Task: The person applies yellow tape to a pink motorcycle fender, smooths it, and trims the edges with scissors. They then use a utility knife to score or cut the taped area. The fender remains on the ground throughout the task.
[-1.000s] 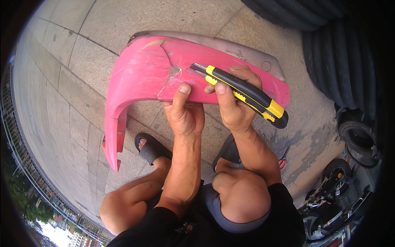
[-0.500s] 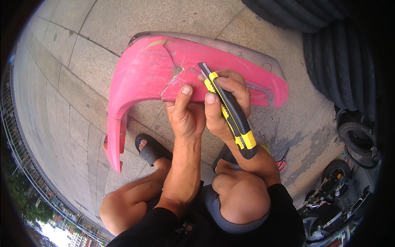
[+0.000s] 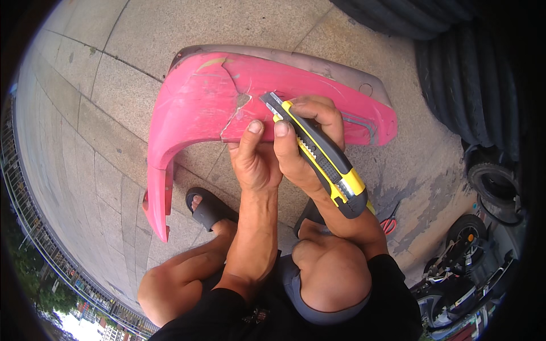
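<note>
A scuffed pink plastic fender (image 3: 193, 108), curved and cracked, lies across the view in front of me. Its crack runs from the upper edge down to the lower edge, with a small hole midway. My left hand (image 3: 256, 156) grips the lower edge just right of the crack, thumb on the pink face and fingers hidden beneath. In my right hand (image 3: 310, 133) is a yellow and black utility knife (image 3: 324, 156). Its blade sticks out toward the upper left, its tip over the pink surface right of the hole. Whether the tip touches cannot be made out.
Black ribbed tubing or stacked tyres (image 3: 466, 91) stand at the right, with a small tyre (image 3: 495, 184) below. Red-handled scissors (image 3: 389, 226) lie on the paved ground (image 3: 131, 74) near my right knee. Motorbike parts (image 3: 463, 267) crowd the lower right.
The knife has turned in my right hand, its butt swinging right and its blade tip moving left and slightly down. My left hand keeps its hold on the fender.
</note>
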The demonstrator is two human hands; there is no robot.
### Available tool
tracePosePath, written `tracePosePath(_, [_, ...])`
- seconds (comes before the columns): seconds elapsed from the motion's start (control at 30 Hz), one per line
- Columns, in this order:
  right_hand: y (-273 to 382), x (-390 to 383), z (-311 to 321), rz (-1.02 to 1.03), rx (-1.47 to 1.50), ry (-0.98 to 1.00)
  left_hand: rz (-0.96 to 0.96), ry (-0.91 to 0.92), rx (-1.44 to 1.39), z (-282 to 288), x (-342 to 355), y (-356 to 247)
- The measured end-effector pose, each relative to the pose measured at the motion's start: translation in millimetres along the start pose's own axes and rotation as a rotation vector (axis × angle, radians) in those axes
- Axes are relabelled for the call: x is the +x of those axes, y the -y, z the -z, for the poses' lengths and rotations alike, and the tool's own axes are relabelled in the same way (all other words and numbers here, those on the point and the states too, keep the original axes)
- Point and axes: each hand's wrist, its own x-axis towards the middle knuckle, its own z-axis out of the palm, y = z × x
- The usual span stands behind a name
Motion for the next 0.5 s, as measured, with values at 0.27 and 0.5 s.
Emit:
tracePosePath(0.27, [1, 3, 6, 0.004, -0.032, 0.140, 0.075, 0.111, -0.079, 24, 4, 0])
tracePosePath(0.5, [9, 2, 14, -0.067, -0.052, 0.162, -0.013, 0.055, -0.005, 24, 1, 7])
